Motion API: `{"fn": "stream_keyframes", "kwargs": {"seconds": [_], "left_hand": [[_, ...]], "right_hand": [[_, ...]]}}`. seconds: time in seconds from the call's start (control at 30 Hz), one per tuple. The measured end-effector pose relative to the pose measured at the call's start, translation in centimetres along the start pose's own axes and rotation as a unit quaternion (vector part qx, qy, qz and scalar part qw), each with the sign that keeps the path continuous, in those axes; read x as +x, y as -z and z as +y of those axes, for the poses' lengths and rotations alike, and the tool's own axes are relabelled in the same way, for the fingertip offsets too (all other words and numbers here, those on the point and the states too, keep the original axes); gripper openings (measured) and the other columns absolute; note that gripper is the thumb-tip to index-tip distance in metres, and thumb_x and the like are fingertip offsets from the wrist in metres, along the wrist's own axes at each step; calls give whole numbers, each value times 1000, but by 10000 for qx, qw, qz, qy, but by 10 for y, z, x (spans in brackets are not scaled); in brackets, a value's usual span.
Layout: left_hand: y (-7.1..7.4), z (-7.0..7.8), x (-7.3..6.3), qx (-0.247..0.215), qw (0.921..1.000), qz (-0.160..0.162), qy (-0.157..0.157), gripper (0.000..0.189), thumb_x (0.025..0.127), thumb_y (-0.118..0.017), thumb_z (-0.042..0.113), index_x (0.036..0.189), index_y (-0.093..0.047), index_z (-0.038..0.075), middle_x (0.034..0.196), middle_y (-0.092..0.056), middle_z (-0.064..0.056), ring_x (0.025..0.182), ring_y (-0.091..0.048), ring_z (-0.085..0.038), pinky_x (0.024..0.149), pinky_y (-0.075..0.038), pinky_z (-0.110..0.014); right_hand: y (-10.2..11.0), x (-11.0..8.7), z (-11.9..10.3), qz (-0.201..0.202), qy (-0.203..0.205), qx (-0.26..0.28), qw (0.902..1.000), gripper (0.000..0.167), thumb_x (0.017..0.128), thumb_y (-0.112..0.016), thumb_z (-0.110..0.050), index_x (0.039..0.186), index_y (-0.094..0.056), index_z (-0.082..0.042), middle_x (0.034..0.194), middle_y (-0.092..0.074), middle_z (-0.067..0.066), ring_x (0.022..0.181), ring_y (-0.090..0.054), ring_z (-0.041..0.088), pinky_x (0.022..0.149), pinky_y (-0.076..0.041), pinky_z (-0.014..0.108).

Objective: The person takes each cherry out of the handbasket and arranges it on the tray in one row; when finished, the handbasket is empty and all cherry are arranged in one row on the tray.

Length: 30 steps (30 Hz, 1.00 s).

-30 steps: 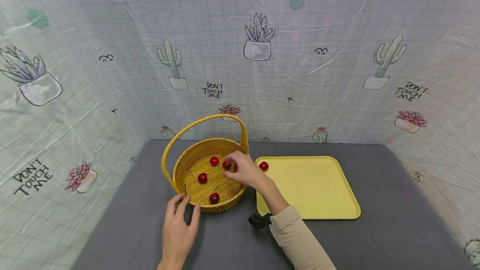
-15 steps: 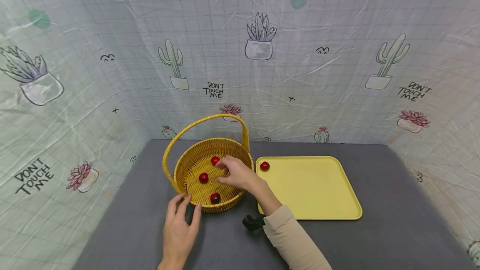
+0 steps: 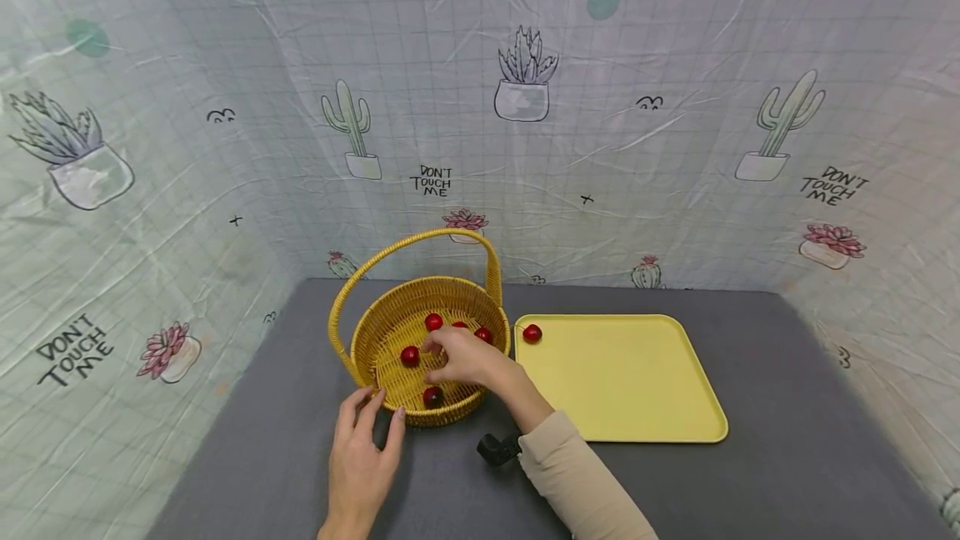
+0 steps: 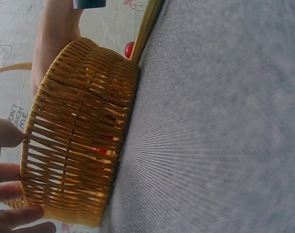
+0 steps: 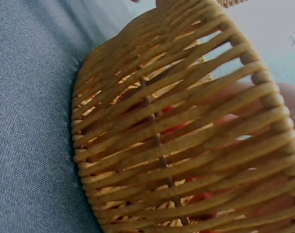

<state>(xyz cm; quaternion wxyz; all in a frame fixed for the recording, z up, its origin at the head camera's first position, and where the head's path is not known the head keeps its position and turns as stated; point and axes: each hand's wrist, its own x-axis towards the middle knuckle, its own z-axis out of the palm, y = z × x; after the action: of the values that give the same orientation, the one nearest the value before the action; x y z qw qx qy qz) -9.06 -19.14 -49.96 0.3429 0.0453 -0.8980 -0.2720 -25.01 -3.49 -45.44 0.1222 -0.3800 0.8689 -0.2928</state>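
A yellow woven basket [image 3: 367, 315] with a tall handle holds several red cherries, among them a left one [image 3: 410, 356], a rear one [image 3: 433, 322] and a front one [image 3: 432, 397]. My right hand [image 3: 465, 357] reaches in over the right rim, thumb and fingers apart above the basket floor, with nothing visible between them. Two cherries lie just behind it, one partly hidden. At the near left rim my left hand [image 3: 363, 457] rests its fingertips, thumb apart from the fingers; the left wrist view shows the thumb [image 4: 9, 133] touching the rim. In the right wrist view the basket wall [image 5: 186, 131] hides most of the right hand.
A flat yellow tray [image 3: 622, 382] lies right beside the basket on the grey table [image 3: 757, 373], with a single cherry [image 3: 532, 333] in its far left corner. A cactus-printed cloth [image 3: 585, 148] hangs behind. A black device [image 3: 497, 448] sits at the right wrist.
My right hand has shifted left and slightly nearer inside the basket, away from the rear right cherries, which now show behind it. My left hand has stayed at the rim.
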Motion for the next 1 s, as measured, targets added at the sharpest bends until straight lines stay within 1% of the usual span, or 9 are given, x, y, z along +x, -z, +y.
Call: {"fn": "stream_keyframes", "kwargs": {"seconds": [0.07, 0.23, 0.3, 0.4, 0.53, 0.63, 0.77, 1.0], "left_hand": [[0, 0, 0, 1, 10000, -17, 25, 38, 85, -80, 16, 116, -71, -4, 122, -59, -17, 108, -60, -30, 81, -55, -49], [1, 0, 0, -17, 10000, -42, 26, 39, 85, -80, 18, 117, -71, -3, 123, -59, -16, 109, -60, -30, 84, -55, -49], [1, 0, 0, -15, 10000, -40, 17, 39, 85, -80, 18, 117, -71, -3, 123, -59, -16, 109, -60, -30, 84, -55, -48], [1, 0, 0, 0, 10000, -39, 32, 39, 85, -80, 19, 117, -71, -3, 123, -59, -16, 109, -60, -30, 85, -55, -48], [0, 1, 0, 8, 10000, -53, 72, 39, 86, -80, 19, 117, -71, -3, 124, -59, -16, 110, -60, -30, 87, -54, -49], [1, 1, 0, -6, 9999, -76, 92, 39, 86, -80, 19, 117, -71, -3, 123, -59, -16, 109, -60, -30, 87, -55, -49], [1, 2, 0, -20, 9999, -101, 109, 39, 86, -79, 19, 117, -71, -3, 123, -59, -16, 109, -60, -30, 86, -55, -50], [2, 2, 0, -27, 9999, -80, 84, 39, 86, -79, 18, 117, -71, -3, 123, -59, -17, 109, -60, -30, 86, -55, -50]], "right_hand": [[-2, 1, -1, -105, 0, -29, 9999, 45, 85, -81, -30, 123, -68, -9, 112, -69, 3, 88, -61, 8, 79, -53, 20], [-8, 4, -4, -366, -23, -157, 9992, 47, 84, -82, -31, 124, -68, -9, 117, -70, 3, 99, -63, 10, 86, -54, 23], [-11, 6, -5, -504, -42, -215, 9985, 48, 83, -83, -31, 123, -68, -9, 117, -70, 2, 100, -64, 10, 88, -54, 24], [-16, 8, -8, -730, -89, -333, 9967, 49, 82, -84, -31, 123, -68, -10, 117, -70, 0, 101, -64, 9, 89, -54, 23], [-22, 12, -11, -944, -105, -574, 9938, 46, 81, -85, -30, 121, -70, -12, 114, -70, -2, 96, -63, 7, 86, -53, 23], [-24, 14, -12, -997, -108, -646, 9929, 44, 81, -86, -28, 119, -70, -14, 110, -70, -3, 89, -60, 6, 82, -53, 22], [-24, 16, -13, -973, -126, -515, 9938, 43, 80, -86, -25, 117, -69, -12, 106, -68, -2, 84, -57, 6, 77, -52, 21], [-23, 13, -14, -788, -234, -304, 9962, 39, 82, -84, -21, 116, -65, -15, 114, -58, -2, 88, -53, 7, 75, -49, 20]]}}
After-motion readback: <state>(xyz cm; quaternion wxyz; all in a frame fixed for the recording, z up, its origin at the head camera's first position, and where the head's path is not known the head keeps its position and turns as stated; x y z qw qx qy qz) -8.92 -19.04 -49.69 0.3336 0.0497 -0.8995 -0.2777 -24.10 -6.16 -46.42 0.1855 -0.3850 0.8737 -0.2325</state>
